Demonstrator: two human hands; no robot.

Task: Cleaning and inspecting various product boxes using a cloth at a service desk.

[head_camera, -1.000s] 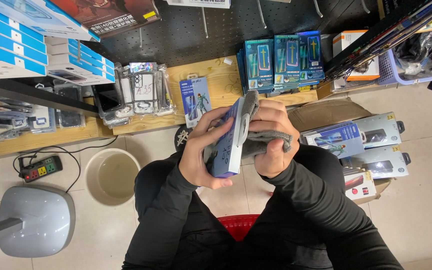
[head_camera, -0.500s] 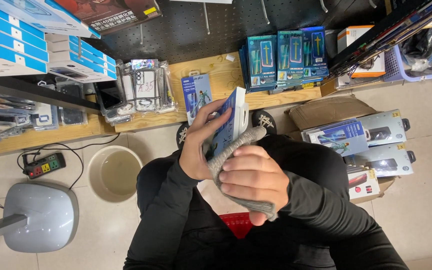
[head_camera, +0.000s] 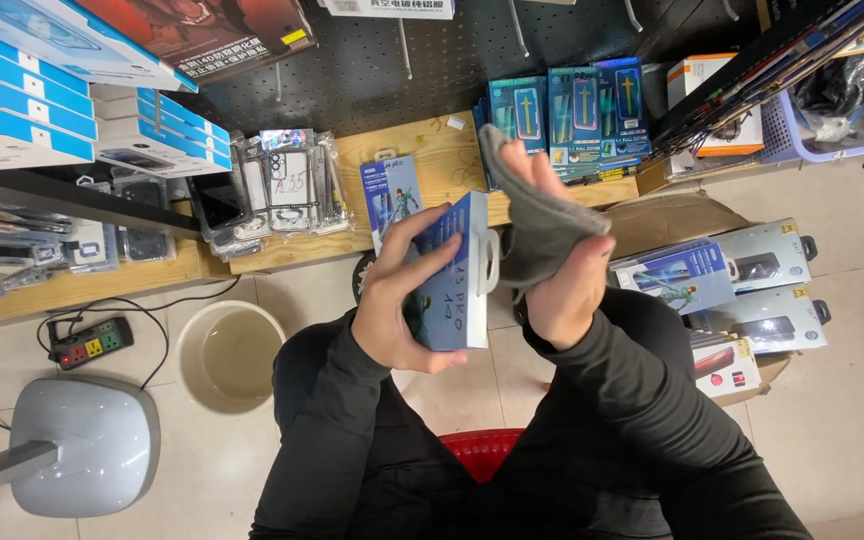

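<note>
Blue flat box gripped edge-on in the left hand, fingers curled round its near face and thumb under the lower corner, long axis running away from the body toward the wooden shelf, hang-tab end uppermost. Just to its right, touching or nearly touching that tab end, grey cloth pinched shut in the right hand (the nearer hand to the box's top edge). Around: teal packets on the shelf behind, grey packages stacked to the right, cream bucket and power strip on the floor to the left; nothing between cloth and box.
</note>
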